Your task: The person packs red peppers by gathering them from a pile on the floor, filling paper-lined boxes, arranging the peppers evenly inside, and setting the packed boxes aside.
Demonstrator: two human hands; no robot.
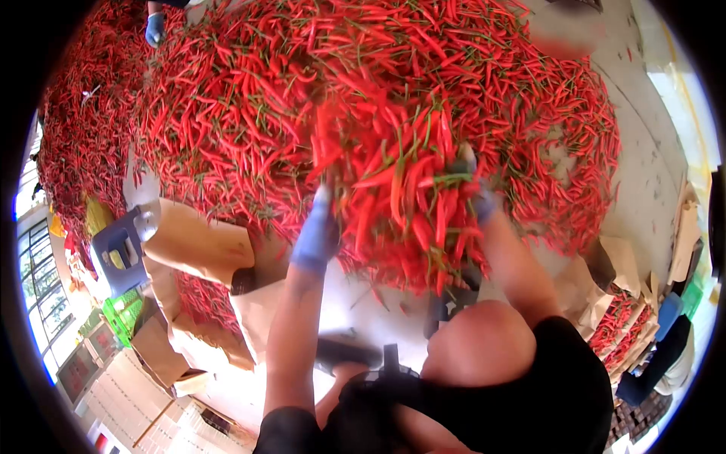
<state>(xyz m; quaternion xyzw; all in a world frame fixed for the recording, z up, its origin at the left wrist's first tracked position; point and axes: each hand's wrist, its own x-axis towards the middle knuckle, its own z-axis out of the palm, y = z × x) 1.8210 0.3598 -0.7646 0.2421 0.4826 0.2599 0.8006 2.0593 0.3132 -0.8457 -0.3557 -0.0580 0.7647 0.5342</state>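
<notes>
Both my hands wear blue gloves and hold a large heap of red chili peppers (401, 197) between them, above a wide pile of chilies (234, 98) on the floor. My left hand (318, 231) presses against the left side of the heap, its fingertips partly covered by peppers. On the right side, my right hand (476, 185) is wrapped round the heap, mostly hidden by peppers and green stems. The lower peppers in the heap are blurred.
An open cardboard box (200, 242) with chilies stands at left, beside a blue stool (119, 253) and a green crate (122, 314). More boxes (594, 291) are at right. Another person's gloved hand (155, 29) shows at the top left.
</notes>
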